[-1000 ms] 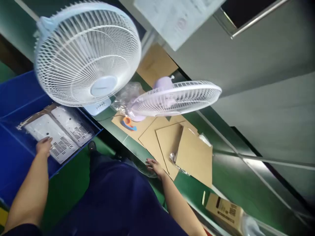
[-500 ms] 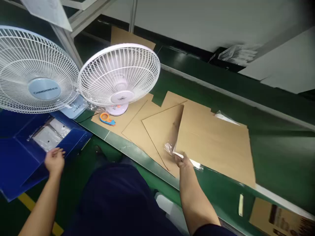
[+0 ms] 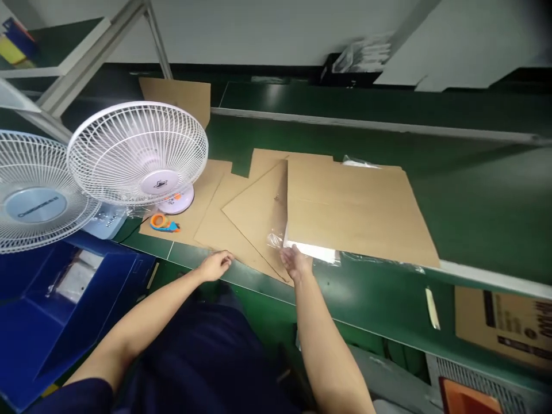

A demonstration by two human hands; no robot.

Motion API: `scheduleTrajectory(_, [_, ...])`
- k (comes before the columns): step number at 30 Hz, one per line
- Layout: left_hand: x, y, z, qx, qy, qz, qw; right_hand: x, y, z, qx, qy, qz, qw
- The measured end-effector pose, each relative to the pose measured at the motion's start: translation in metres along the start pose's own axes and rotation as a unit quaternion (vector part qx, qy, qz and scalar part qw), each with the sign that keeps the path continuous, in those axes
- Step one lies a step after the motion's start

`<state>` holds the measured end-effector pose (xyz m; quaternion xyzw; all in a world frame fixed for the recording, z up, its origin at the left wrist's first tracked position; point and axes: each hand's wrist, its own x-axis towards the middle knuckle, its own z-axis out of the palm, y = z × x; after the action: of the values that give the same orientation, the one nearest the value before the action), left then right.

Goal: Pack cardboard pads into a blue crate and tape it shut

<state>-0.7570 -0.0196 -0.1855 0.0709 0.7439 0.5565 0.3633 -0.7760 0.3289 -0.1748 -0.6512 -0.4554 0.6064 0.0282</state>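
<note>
- At nine o'clock from my left hand (image 3: 215, 266), the blue bin (image 3: 103, 313) stands off the counter's (image 3: 366, 293) near edge, bagged plates (image 3: 80, 273) inside.
- Between ten and eleven are the tape cutter (image 3: 164, 223) and, beyond it, the pink fan (image 3: 161, 183); both look clear of my arm.
- That left hand is empty, fingers loosely curled over the near edge; whether it touches the cardboard (image 3: 254, 213) I can't tell. It could usefully steady the sheets.
- My right hand (image 3: 297, 264) seems to pinch the near-left corner of the white piece (image 3: 321, 253), mostly hidden under the top board (image 3: 353, 207). I'd grip the piece firmly, since the film (image 3: 275, 238) may slip.
- At one o'clock from this hand lies that board; holding it level should spare its corners.
- Between three and four, the strip (image 3: 432, 309) and carton (image 3: 513, 322) sit well apart from my grip.
</note>
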Motion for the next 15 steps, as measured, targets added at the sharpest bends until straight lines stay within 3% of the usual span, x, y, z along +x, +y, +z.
scheduleTrajectory(3, [-0.019, -0.01, 0.014, 0.025, -0.055, -0.005, 0.998, -0.002, 0.002, 0.022, 0.046, -0.073, 0.042, 0.995])
scheduleTrajectory(8, [-0.086, -0.058, 0.012, 0.031, -0.092, -0.07, 0.993, 0.005, -0.013, 0.059, 0.129, -0.063, 0.045, 0.989])
scheduleTrajectory(12, [-0.127, -0.094, -0.002, -0.049, -0.012, -0.153, 0.987, -0.022, -0.012, 0.063, 0.161, -0.069, 0.045, 0.984])
scheduleTrajectory(15, [-0.128, -0.101, -0.009, -0.14, 0.044, -0.195, 0.97, -0.076, 0.021, 0.041, 0.145, -0.107, 0.076, 0.981])
